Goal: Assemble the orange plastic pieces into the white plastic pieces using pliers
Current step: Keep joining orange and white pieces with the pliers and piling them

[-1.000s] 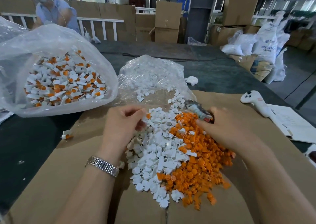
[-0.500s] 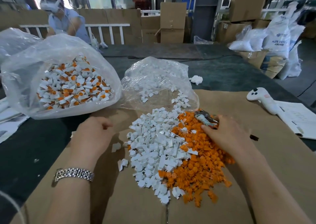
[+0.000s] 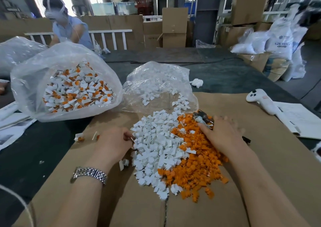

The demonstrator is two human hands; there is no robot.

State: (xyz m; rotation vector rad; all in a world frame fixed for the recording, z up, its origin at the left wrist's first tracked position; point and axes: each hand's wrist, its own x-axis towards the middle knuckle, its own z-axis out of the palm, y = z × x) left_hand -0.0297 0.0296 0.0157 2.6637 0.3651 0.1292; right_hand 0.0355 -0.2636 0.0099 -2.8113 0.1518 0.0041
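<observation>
A heap of white pieces (image 3: 156, 145) lies on the cardboard sheet (image 3: 271, 166), with a heap of orange pieces (image 3: 196, 164) touching its right side. My left hand (image 3: 113, 144), with a metal watch on the wrist, rests at the white heap's left edge. Its fingers are curled around a small piece that is mostly hidden. My right hand (image 3: 224, 134) lies on the far part of the orange heap and covers the pliers (image 3: 201, 118). The pliers' jaws stick out past my fingertips.
A clear bag of assembled white-and-orange pieces (image 3: 76, 91) stands at the left. A second clear bag (image 3: 156, 84) with white pieces lies behind the heaps. Two assembled pieces (image 3: 79, 137) lie loose on the cardboard. A white controller (image 3: 260, 100) and papers (image 3: 300, 119) lie at the right. A person works across the table.
My left hand swung out to the left away from the heap, then came back to the white heap's edge. My right hand with the pliers stayed on the orange heap.
</observation>
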